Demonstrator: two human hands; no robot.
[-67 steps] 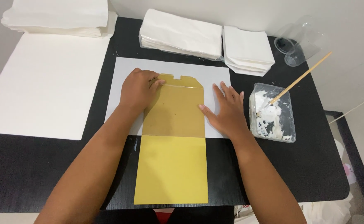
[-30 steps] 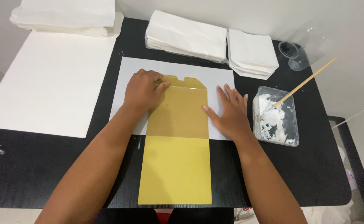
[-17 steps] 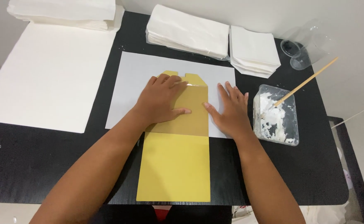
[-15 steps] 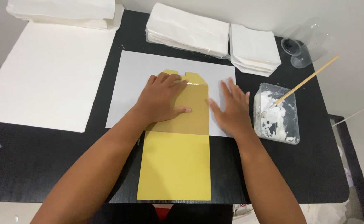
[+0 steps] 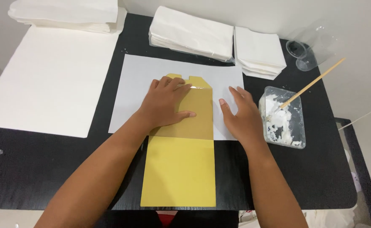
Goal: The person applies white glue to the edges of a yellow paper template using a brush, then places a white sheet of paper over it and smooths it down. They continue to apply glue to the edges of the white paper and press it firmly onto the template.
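Left hand (image 5: 165, 103) presses flat, fingers spread, on the yellow folded paper (image 5: 181, 152).

Flat yellow paper envelope-style bag (image 5: 179, 169): long rectangle, notched upper flap, lying at the middle of the black table's front edge, upper half on a pale grey sheet. Clear rectangular plastic tub (image 5: 283, 122), white paste inside: near the right edge. Labels, signs, screens: none visible.
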